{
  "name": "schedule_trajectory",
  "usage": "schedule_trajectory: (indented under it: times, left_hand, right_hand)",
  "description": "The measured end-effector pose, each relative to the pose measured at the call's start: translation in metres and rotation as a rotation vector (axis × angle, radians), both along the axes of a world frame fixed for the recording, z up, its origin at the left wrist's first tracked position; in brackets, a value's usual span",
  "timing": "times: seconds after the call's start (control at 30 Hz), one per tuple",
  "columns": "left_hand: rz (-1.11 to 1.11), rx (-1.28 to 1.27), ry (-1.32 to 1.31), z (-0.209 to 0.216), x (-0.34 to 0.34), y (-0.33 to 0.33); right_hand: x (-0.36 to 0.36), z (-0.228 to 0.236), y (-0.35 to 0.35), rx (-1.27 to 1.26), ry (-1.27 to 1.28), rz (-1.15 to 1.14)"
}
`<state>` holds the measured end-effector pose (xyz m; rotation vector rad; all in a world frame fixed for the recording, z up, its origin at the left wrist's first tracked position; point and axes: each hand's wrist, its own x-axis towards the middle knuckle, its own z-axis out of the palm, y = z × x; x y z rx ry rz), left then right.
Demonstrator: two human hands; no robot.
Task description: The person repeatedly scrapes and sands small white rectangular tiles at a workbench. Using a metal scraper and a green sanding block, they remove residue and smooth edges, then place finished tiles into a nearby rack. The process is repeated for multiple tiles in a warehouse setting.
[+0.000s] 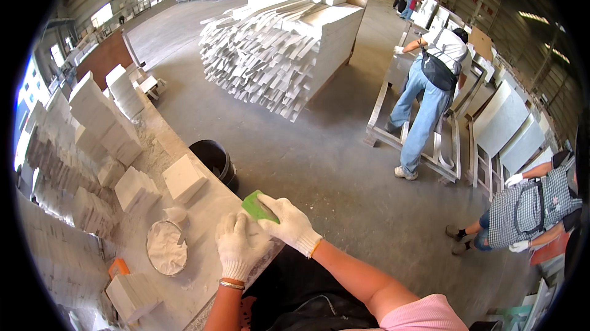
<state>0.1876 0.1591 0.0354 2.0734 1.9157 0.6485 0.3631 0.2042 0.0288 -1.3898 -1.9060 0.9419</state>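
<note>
My right hand (290, 225), in a white knit glove, grips a green block (259, 206) like a scouring or sanding pad. My left hand (238, 246), gloved too, lies flat at the near edge of the dusty workbench (206, 208), fingers stretched out and close to the right hand. Whatever lies under its palm is pale and hard to tell from the bench top. Left of that hand stands a round bowl (167, 248) of pale beige paste or powder, with a small whitish piece at its rim. Beyond it sit pale tile stacks (185, 179).
More tile stacks (101, 113) line the bench's left side, with an orange-handled tool (118, 267) among them. A black bucket (212, 158) stands beyond the bench edge. White strips (264, 54) fill a large pile ahead. Two co-workers (430, 79) are at the right, near metal racks (452, 162).
</note>
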Motion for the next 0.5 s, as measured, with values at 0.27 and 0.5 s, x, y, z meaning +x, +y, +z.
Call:
schedule_trajectory:
  times: [0.27, 0.5]
  left_hand:
    - [-0.032, 0.279, 0.034, -0.007, 0.000, 0.000]
    - [-0.038, 0.112, 0.077, -0.001, 0.004, -0.003]
  right_hand:
    - [0.001, -0.008, 0.014, -0.133, 0.154, -0.041]
    - [0.003, -0.038, 0.019, -0.133, 0.320, -0.100]
